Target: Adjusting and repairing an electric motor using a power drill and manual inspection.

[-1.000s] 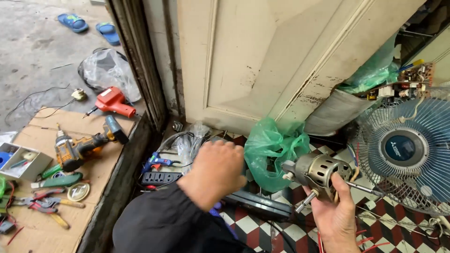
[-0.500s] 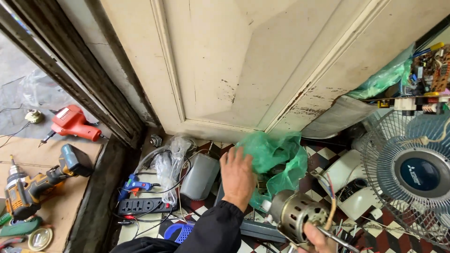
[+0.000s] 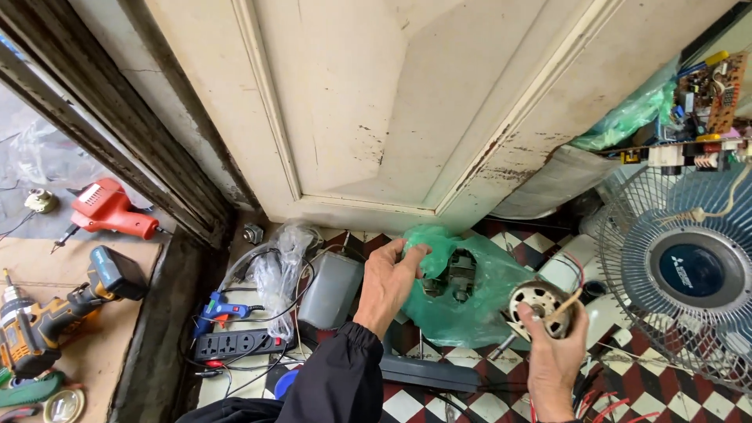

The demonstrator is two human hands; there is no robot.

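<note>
Left hand (image 3: 389, 283): fingers pinched on the upper edge of a green plastic bag (image 3: 462, 294) lying on the checkered tile floor (image 3: 407, 405) at the foot of a cream door (image 3: 376, 110). Right hand (image 3: 554, 356): closed around a small round fan motor (image 3: 536, 301), held up just right of the bag, with a fan guard (image 3: 681, 270) farther right. Adjacent items: grey housing (image 3: 330, 290), black power strip (image 3: 239, 343), blue glue gun (image 3: 219, 309), red drill (image 3: 110, 207).
</note>
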